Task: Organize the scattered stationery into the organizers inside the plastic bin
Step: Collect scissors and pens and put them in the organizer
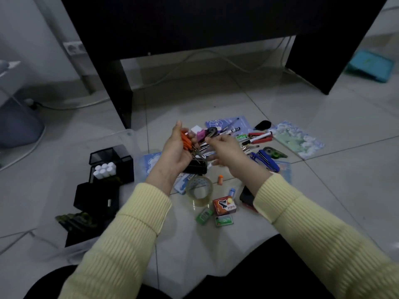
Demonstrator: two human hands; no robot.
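My left hand (pixel 176 153) grips orange-handled scissors (pixel 186 140), blades pointing down toward a black object (pixel 195 168) under the hand. My right hand (pixel 224 151) hovers just right of it above the pile, fingers loosely curled with nothing in them. Scattered stationery covers the floor: pens and markers (pixel 232 131), a red stapler (pixel 260 137), a blue stapler (pixel 267 160), a clear tape roll (pixel 199 190), staple boxes (pixel 224 205). Black organizers (pixel 112 162) stand in the clear plastic bin (pixel 129 134) at the left; one holds white tubes (pixel 104 170).
A black desk (pixel 121 89) stands behind the pile, with cables along the wall. Notebooks (pixel 299 139) lie at the right, a phone (pixel 247 198) near my right sleeve. A teal lid (pixel 370 64) sits at the far right. Grey bin at far left.
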